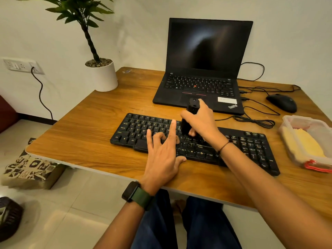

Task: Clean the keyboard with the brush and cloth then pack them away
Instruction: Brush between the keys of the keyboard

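Left hand (pixel 162 155) loose, fingers spread, resting on keyboard (pixel 251 146) to steady it. Right hand (pixel 201 121) just beside it grips black brush (pixel 188 117) upright, tip down on the middle keys. Brushing stage, I'd say. Right of both hands, yellow cloth (pixel 305 146) sits in open plastic container (pixel 294 121): wiping and packing remain.

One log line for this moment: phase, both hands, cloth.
phase: brushing | right hand: grips brush upright on keyboard | left hand: fingers spread, steadying keyboard | cloth: in container
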